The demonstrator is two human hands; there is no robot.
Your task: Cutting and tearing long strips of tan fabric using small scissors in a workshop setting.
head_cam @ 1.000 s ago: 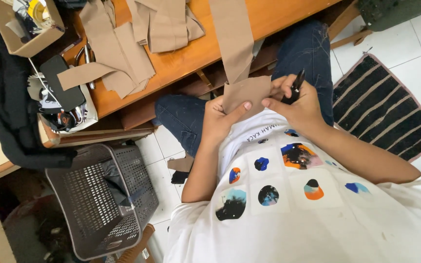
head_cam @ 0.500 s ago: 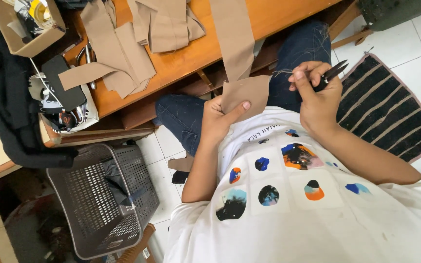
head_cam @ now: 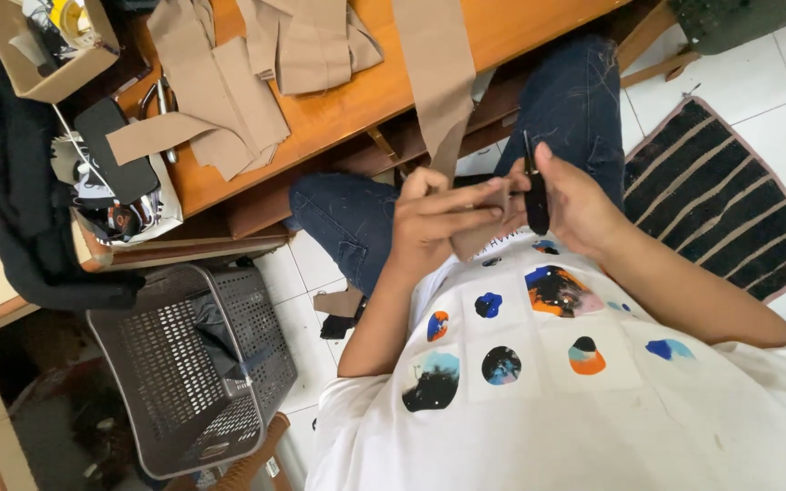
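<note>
Left hand (head_cam: 434, 223) pinches a soft tan fabric strip (head_cam: 438, 82); beside it, right hand (head_cam: 575, 205) grips slim black snips (head_cam: 535, 195).

One camera, worn on the head, looks steeply down the person's own chest and lap from close up. The table (head_cam: 357, 109) runs across the far edge; tiled floor (head_cam: 775, 100) lies right, a basket (head_cam: 184, 364) near left.

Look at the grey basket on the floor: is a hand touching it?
No. The basket sits on the floor apart from both hands; the left hand and right hand are up at the brown strip.
</note>
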